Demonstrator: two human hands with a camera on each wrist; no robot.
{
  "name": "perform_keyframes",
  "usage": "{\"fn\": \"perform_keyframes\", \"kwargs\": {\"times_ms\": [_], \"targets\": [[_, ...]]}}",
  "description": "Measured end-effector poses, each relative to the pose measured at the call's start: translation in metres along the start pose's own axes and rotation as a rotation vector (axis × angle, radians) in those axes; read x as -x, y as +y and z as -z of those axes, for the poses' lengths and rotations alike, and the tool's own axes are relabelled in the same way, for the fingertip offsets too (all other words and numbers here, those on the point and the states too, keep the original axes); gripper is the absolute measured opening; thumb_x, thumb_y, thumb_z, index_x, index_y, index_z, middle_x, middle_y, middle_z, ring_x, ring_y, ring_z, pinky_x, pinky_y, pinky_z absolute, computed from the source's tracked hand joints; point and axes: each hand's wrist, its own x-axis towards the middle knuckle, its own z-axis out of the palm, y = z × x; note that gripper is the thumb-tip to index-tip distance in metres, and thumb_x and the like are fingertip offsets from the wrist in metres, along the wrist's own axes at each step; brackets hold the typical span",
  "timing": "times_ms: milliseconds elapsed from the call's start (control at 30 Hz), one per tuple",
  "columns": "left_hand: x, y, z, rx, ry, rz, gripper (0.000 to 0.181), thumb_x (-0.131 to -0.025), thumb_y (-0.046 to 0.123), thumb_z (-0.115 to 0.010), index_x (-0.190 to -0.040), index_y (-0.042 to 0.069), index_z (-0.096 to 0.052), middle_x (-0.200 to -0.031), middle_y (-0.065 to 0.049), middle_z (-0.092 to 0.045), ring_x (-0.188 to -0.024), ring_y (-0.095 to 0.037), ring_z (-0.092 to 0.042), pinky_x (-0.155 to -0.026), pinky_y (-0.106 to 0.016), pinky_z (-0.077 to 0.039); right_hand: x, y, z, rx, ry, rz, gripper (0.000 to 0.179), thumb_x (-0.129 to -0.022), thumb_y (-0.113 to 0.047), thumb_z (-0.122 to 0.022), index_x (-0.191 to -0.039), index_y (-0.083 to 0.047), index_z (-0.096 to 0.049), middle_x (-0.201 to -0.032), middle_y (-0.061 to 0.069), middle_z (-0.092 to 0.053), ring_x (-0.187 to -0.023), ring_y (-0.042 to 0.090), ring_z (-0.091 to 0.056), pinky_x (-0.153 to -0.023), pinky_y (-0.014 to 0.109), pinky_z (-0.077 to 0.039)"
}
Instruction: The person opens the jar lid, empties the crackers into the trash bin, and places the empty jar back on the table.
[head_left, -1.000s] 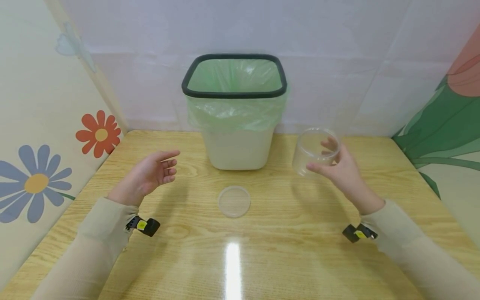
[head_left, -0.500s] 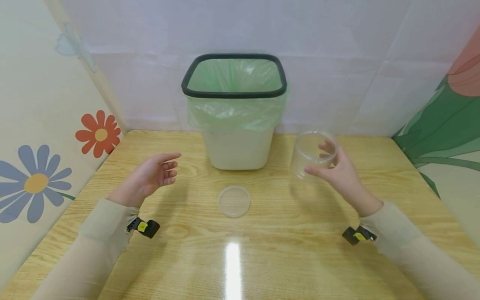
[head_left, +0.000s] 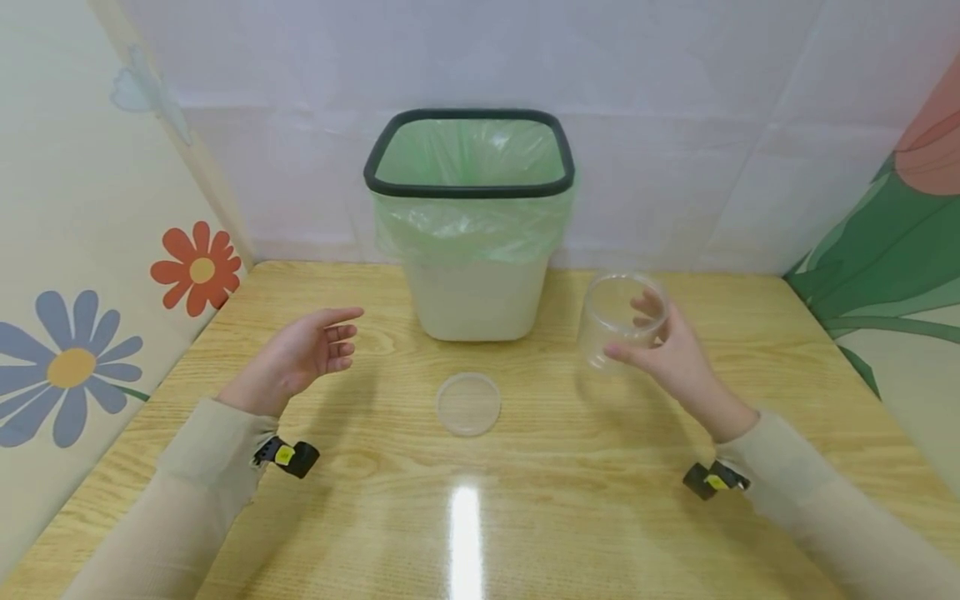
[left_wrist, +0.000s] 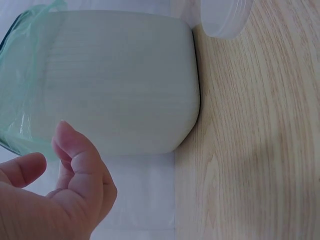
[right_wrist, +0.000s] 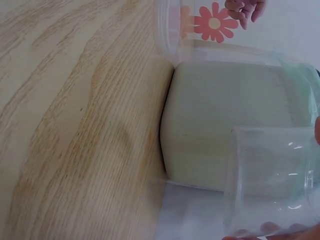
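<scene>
My right hand (head_left: 678,354) holds a clear plastic cylindrical tub (head_left: 622,317) above the table's right half, thumb on the near side and fingers round the far side. In the right wrist view, the tub's transparent wall (right_wrist: 270,175) overlaps the bin, with only some fingers visible at the frame's edge. My left hand (head_left: 311,350) hovers over the left half, fingers loosely bent, holding nothing. A round translucent lid (head_left: 468,404) lies on the table between the hands; its ridged edge (left_wrist: 226,19) shows in the left wrist view.
A pale bin (head_left: 476,296) with a black rim and a green plastic liner (head_left: 472,221) stands at the back middle of the wooden table (head_left: 570,508). Behind it hangs a white cloth (head_left: 675,167). Flower-painted panels (head_left: 71,208) border the sides.
My right hand has moved slightly toward me, down and leftward with the clear tub. The left hand has barely shifted; the lid and bin stay put.
</scene>
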Motion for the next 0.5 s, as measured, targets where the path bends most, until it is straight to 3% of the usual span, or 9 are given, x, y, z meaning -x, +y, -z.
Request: {"fn": "perform_keyframes", "kwargs": {"times_ms": [500], "targets": [[0.0023, -0.0039, -0.0012, -0.111, 0.015, -0.032, 0.022, -0.108, 0.03, -0.044, -0.125, 0.018, -0.05, -0.085, 0.01, -0.055, -0.07, -0.006, -0.054, -0.066, -0.021, -0.052, 0.0039, 0.0057, -0.007, -0.016, -0.021, 0.012, 0.101, -0.082, -0.007, -0.081, -0.157, 0.003, -0.015, -0.156, 0.029, -0.032, -0.14, 0.049, -0.035, -0.111, 0.063, -0.035]]}}
